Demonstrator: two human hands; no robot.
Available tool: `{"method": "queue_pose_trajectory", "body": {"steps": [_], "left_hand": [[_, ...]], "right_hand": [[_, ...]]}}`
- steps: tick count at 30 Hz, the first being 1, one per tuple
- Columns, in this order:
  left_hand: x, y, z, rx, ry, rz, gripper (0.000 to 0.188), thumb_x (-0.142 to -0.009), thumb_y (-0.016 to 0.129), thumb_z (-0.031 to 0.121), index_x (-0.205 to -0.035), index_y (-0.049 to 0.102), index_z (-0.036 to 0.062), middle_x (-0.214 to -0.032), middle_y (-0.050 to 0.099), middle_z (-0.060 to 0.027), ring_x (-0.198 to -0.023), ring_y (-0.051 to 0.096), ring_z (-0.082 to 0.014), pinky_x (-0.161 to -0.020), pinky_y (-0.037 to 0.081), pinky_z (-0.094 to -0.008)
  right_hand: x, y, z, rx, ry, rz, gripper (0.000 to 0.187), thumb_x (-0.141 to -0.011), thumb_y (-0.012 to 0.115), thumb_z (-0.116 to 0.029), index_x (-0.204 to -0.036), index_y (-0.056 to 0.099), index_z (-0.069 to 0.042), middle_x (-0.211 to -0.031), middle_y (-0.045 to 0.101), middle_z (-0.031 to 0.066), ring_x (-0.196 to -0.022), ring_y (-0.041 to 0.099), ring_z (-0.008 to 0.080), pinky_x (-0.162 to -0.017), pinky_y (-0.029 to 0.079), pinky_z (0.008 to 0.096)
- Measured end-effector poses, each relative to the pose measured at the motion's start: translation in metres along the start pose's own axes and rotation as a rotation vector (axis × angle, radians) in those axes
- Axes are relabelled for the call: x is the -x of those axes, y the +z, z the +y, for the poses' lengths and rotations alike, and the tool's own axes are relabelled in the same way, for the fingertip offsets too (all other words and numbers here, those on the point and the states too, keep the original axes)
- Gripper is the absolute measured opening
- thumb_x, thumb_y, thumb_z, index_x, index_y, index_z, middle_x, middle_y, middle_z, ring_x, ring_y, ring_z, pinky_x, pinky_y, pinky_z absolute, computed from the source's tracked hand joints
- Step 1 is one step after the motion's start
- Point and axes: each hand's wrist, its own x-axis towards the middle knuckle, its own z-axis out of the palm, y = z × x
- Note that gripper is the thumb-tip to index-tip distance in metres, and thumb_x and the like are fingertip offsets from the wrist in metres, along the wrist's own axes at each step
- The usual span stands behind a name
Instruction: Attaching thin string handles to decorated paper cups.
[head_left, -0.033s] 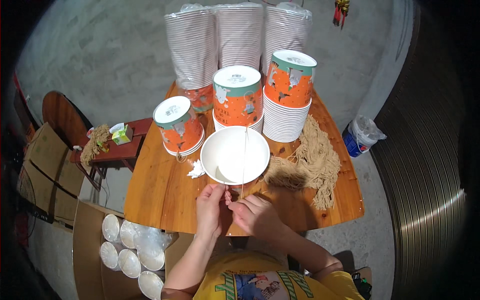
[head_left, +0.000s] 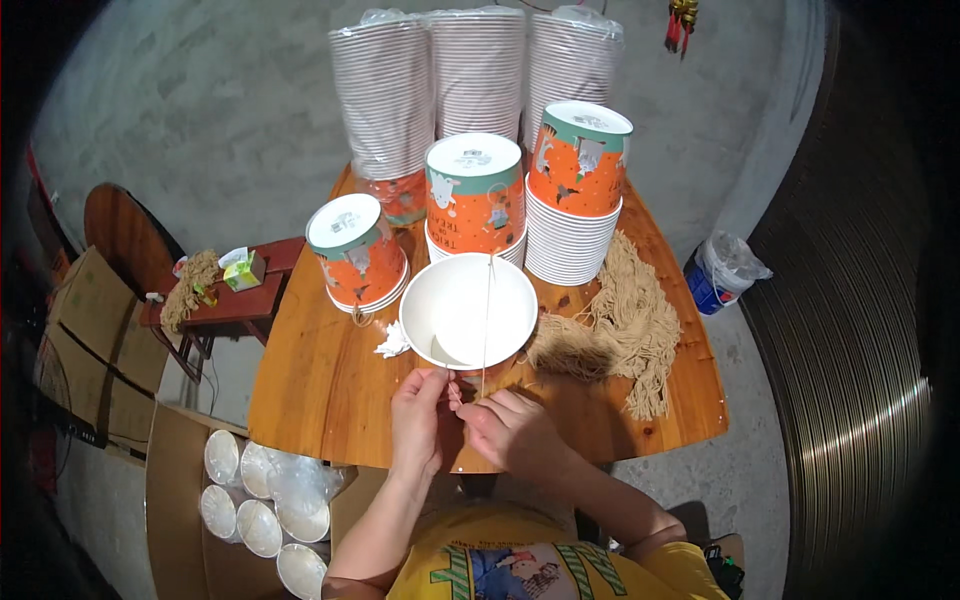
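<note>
A white-lined paper bucket (head_left: 455, 310) rests on the wooden table in front of me, its round mouth tipped up toward me. From its far rim a thin tan cord (head_left: 487, 330) runs taut across the mouth to my right hand (head_left: 512, 430), whose fingers are closed on it. At the near rim my left hand (head_left: 418, 408) pinches the cord between thumb and fingertips. Both hands meet just below the rim; the exact loop or knot between the fingers is too small to make out.
Upside-down orange and green buckets (head_left: 475, 210) stand stacked behind, with tall plastic-wrapped stacks (head_left: 478, 75) at the back. A heap of tan cords (head_left: 630, 330) lies at the right, a crumpled white tissue (head_left: 393, 340) at the left. Below left, a carton (head_left: 180, 490) holds bagged buckets.
</note>
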Motion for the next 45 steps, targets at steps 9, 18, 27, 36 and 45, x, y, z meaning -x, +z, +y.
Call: {"method": "queue_pose_trajectory", "body": {"steps": [9, 18, 27, 36, 45], "left_hand": [[-0.001, -0.006, 0.006, -0.046, 0.015, -0.012, 0.01, -0.095, 0.055, 0.013, -0.089, 0.055, 0.0047, -0.077, 0.058, -0.0023, -0.067, 0.052, -0.0087, -0.062, 0.042, -0.022], [-0.031, -0.044, 0.015, -0.375, 0.408, -0.054, 0.009, -0.096, 0.054, 0.013, -0.101, 0.054, 0.0054, -0.085, 0.055, 0.0016, -0.077, 0.05, -0.0065, -0.07, 0.042, -0.0217], [-0.059, -0.08, 0.13, -0.593, 0.691, -0.335, 0.072, -0.095, 0.046, 0.051, -0.147, 0.027, 0.0053, -0.148, 0.034, -0.0111, -0.135, 0.034, -0.0233, -0.112, 0.026, -0.0386], [-0.143, -0.113, 0.202, -0.499, 0.509, -0.168, 0.093, -0.087, 0.021, 0.078, -0.149, 0.024, 0.0078, -0.149, 0.033, -0.0125, -0.138, 0.031, -0.0245, -0.111, 0.029, -0.0412], [-0.214, -0.107, 0.209, -0.581, 0.444, -0.122, 0.089, -0.09, 0.017, 0.076, -0.147, 0.03, 0.0086, -0.143, 0.042, -0.0099, -0.129, 0.041, -0.0223, -0.108, 0.028, -0.0403]], "right_hand": [[-0.008, -0.024, 0.022, 0.039, 0.372, 0.013, 0.047, -0.077, 0.07, -0.011, -0.122, 0.059, -0.019, -0.084, 0.063, 0.0041, -0.067, 0.062, 0.0183, -0.059, 0.052, 0.0314], [-0.027, -0.044, 0.068, -0.174, 0.428, -0.21, 0.024, -0.088, 0.06, -0.012, -0.111, 0.06, -0.011, -0.089, 0.064, 0.0077, -0.08, 0.064, 0.0244, -0.063, 0.052, 0.0352], [-0.127, -0.057, 0.05, -1.018, 0.83, -0.178, 0.018, -0.093, 0.06, -0.024, -0.099, 0.061, -0.007, -0.068, 0.056, -0.0048, -0.059, 0.053, 0.0027, -0.051, 0.04, 0.0169], [-0.234, 0.051, 0.11, -1.622, 1.02, -0.086, 0.02, -0.091, 0.063, -0.023, -0.076, 0.054, -0.014, -0.063, 0.05, -0.0054, -0.052, 0.042, 0.0034, -0.042, 0.028, 0.0174], [-0.256, 0.101, 0.129, -1.073, 1.045, 0.039, 0.026, -0.094, 0.052, -0.03, -0.105, 0.061, -0.008, -0.067, 0.056, -0.0024, -0.053, 0.046, 0.0053, -0.045, 0.037, 0.0204]]}}
